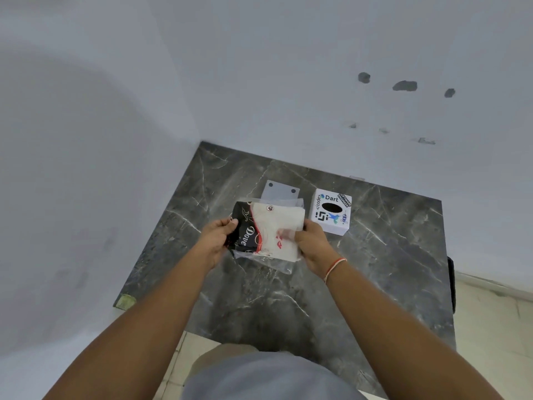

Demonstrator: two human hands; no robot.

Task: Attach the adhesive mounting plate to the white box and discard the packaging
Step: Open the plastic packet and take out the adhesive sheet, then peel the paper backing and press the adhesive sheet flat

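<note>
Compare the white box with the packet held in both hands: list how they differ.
The white box rests on the marble table, untouched; the packet is held above it between the left hand and right hand. The white box is a rigid cube with a dark oval hole on top; the packet is flat and soft in clear plastic. The white box carries stickers such as "Dart"; the packet reads "Dove" on black. Both are largely white.

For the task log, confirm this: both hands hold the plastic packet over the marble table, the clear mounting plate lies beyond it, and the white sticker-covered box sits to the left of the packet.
One detail is wrong. In the head view the white box sits to the right of the plastic packet, not the left. The rest holds: the left hand and right hand both hold the packet over the marble table, and the clear mounting plate lies beyond it.
</note>
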